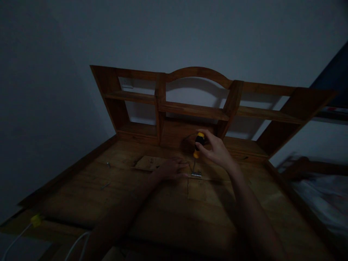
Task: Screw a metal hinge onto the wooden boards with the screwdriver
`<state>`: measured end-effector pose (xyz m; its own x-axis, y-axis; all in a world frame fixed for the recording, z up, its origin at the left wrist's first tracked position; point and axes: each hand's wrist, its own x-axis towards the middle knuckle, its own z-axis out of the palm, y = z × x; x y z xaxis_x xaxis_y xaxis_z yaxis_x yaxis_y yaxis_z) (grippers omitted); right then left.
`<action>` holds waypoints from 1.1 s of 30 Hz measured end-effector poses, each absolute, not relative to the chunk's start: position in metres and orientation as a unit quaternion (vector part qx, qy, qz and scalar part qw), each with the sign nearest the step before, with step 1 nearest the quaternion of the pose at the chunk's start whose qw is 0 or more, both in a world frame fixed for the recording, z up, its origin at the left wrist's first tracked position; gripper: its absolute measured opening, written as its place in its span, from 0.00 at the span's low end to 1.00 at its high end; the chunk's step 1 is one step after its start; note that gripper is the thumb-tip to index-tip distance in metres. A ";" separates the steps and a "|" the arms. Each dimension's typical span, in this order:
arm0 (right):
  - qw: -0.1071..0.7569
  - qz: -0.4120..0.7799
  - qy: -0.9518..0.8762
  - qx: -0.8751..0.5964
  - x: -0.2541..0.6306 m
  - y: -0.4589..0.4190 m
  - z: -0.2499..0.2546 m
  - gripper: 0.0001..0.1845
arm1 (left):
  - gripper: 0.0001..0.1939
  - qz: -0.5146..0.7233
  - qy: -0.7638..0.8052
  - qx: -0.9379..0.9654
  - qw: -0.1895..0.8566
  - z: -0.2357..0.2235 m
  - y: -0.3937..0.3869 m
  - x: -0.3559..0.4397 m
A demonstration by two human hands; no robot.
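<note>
My right hand [216,148] grips a screwdriver [199,140] by its yellow and black handle. Its shaft points down, with the tip at a small shiny metal piece [196,174] that looks like a hinge. Beside that piece my left hand [172,168] lies low over the desk, fingers stretched toward it; whether it presses on anything is too dark to tell. A flat brown piece [149,163], wood or cardboard, lies just left of my left hand. Another thin flat piece [197,190] sits below the metal piece.
The wooden desk top [87,192] carries a small screw-like metal item [108,165] and a thin metal item [104,186] at left. A wooden shelf unit [194,110] stands along the back. Near the front left edge are a yellow object [36,220] and a white cable [77,241].
</note>
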<state>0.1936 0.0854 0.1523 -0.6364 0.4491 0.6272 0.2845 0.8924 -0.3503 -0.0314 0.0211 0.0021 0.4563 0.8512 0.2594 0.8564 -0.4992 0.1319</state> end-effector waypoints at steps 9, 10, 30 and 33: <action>0.344 0.033 -0.907 -0.240 0.191 0.075 0.153 0.29 | 0.31 -0.151 -0.499 -0.853 0.004 0.003 0.021 -0.032; 0.345 0.052 -0.909 -0.226 0.192 0.076 0.154 0.30 | 0.30 -0.151 -0.500 -0.853 0.006 0.003 0.021 -0.032; 0.354 0.021 -0.906 -0.233 0.188 0.077 0.150 0.26 | 0.32 -0.147 -0.505 -0.851 0.001 0.000 0.022 -0.032; 0.359 0.014 -0.901 -0.243 0.186 0.077 0.148 0.25 | 0.32 -0.149 -0.502 -0.852 0.000 -0.002 0.023 -0.032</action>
